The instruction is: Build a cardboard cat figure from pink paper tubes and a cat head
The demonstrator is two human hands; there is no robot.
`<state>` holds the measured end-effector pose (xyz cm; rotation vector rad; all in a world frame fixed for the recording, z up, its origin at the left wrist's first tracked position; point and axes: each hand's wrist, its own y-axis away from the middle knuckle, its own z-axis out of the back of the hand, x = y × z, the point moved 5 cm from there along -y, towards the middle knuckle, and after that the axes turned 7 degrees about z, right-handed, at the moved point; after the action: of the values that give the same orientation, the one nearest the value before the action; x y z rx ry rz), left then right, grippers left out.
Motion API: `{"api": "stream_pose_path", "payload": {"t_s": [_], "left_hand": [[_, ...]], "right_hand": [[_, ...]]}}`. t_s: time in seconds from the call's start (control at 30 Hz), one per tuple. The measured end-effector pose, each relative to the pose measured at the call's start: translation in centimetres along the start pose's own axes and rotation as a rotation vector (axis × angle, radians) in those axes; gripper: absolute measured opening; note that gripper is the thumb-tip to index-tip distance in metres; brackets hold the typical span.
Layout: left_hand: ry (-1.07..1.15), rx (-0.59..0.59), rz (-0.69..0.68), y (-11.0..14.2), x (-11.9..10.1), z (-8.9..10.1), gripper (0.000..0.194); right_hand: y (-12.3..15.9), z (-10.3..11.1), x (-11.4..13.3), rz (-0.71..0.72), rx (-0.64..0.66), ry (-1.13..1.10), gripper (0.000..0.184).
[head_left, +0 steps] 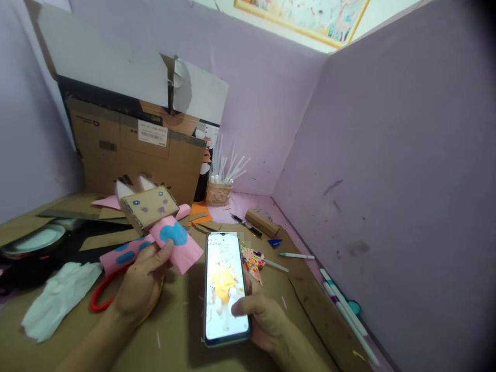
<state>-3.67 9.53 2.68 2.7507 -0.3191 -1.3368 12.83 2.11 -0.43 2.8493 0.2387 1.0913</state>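
My left hand grips a cardboard puppet by its pink paper body. The puppet has a box head with drawn eyes, pale pointed ears and blue patches on the pink. In my right hand is a smartphone, held upright with its screen lit; the thumb rests on the glass. The screen shows a clock and a picture with a yellow shape. Beneath my left hand lie scissors with a red handle, partly hidden. A crumpled white tissue lies left of them.
A large cardboard box stands at the back left, beside a basket of white sticks. A black pen, a cardboard tube and a patterned paper piece lie beyond the phone. White rods line the right wall.
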Motion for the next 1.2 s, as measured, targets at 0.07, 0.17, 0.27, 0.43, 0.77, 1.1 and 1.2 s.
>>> {"api": "stream_pose_path", "payload": {"t_s": [0.07,0.17,0.27,0.43,0.77,1.1,1.2], "left_hand": [[-0.003,0.003,0.004,0.0,0.1,0.0,0.030],[0.001,0.018,0.000,0.3,0.0,-0.3,0.024],[-0.004,0.035,0.004,0.5,-0.1,-0.7,0.023],[-0.013,0.042,0.010,0.5,0.0,-0.8,0.027],[-0.022,0.034,0.032,0.8,0.1,-0.9,0.046],[-0.141,0.035,0.087,1.2,1.2,-1.3,0.035],[-0.165,0.040,0.078,1.2,1.5,-1.2,0.030]], "right_hand": [[-0.2,0.5,-0.1,-0.022,-0.088,0.014,0.072],[-0.3,0.8,0.4,-0.049,-0.160,-0.029,0.045],[-0.2,0.8,1.4,0.009,-0.195,-0.052,0.038],[-0.1,1.0,2.3,0.088,-0.193,-0.043,0.025],[-0.5,1.3,2.6,0.025,-0.143,-0.200,0.017],[-0.7,3.0,2.6,-0.012,-0.138,-0.405,0.015],[-0.8,2.7,2.6,-0.008,-0.148,-0.434,0.019]]}}
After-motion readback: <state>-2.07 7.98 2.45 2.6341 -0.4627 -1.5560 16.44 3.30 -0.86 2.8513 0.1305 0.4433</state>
